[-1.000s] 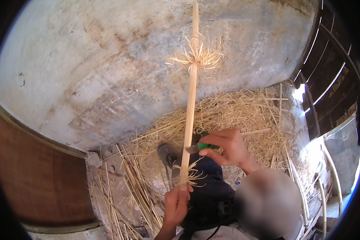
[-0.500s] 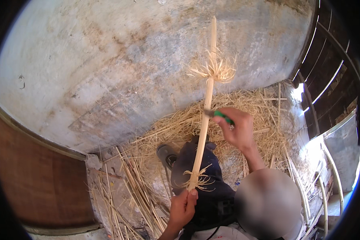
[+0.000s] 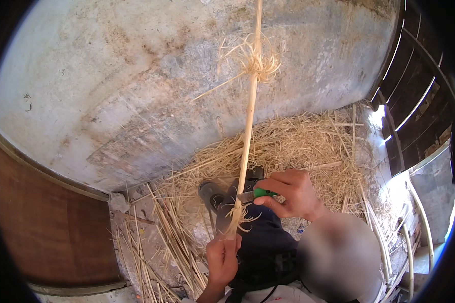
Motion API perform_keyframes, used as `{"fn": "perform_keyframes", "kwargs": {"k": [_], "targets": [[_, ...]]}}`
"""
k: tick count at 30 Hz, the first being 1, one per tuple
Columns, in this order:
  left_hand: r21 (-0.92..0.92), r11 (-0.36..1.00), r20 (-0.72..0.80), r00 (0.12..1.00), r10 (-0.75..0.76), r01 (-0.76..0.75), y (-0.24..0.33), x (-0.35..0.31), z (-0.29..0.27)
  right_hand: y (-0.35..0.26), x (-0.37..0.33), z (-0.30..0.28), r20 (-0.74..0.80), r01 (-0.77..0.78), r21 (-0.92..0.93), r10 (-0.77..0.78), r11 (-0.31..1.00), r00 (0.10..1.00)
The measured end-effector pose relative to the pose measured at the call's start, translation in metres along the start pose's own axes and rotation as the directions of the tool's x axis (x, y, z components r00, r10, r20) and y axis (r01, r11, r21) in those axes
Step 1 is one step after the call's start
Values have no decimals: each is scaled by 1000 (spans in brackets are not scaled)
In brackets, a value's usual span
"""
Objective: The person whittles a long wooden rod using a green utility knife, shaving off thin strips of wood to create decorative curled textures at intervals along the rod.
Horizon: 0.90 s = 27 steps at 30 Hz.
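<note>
A long pale bamboo strip slants up from my lap past the top edge of the picture. My left hand is closed round its lower end. In my right hand is a knife with a green handle, its blade lying against the strip a little above the left hand. Thin curled shavings fringe the strip between blade and left hand. Farther up, a bigger tuft of curls clings to it.
Loose shavings are heaped on the floor along the stained wall. Cut strips lie in a bundle to the left, beside a brown panel. Long pale poles lean at the right. A blurred round patch covers part of my right arm.
My right hand has drawn the knife down the strip toward my left hand. The strip has shifted up and left, so its tip is out of view, and a long shaving now sticks out from the upper tuft.
</note>
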<state>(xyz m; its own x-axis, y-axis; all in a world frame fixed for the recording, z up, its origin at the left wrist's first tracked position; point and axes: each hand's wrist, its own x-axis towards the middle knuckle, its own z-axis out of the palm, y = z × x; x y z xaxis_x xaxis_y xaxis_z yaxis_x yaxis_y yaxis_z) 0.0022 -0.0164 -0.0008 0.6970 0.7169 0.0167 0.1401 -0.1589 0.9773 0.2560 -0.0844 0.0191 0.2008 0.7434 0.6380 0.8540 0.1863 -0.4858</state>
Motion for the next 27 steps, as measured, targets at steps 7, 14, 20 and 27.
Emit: {"fn": "perform_keyframes", "kwargs": {"k": [7,14,20,27], "targets": [[76,997,-60,998,34,-29,-4,7,6,-6,1,-2,-61,1,-108,-8,994,998],[78,996,-65,996,54,-49,-11,5,6,5,6,-1,-183,-93,-114,71,989,981],[174,978,-73,989,130,-116,-1,1,14,46,28,-18,-361,-308,-65,265,949,894],[57,998,-73,996,44,-40,-10,6,11,14,15,-4,-89,-46,6,46,999,995]]}}
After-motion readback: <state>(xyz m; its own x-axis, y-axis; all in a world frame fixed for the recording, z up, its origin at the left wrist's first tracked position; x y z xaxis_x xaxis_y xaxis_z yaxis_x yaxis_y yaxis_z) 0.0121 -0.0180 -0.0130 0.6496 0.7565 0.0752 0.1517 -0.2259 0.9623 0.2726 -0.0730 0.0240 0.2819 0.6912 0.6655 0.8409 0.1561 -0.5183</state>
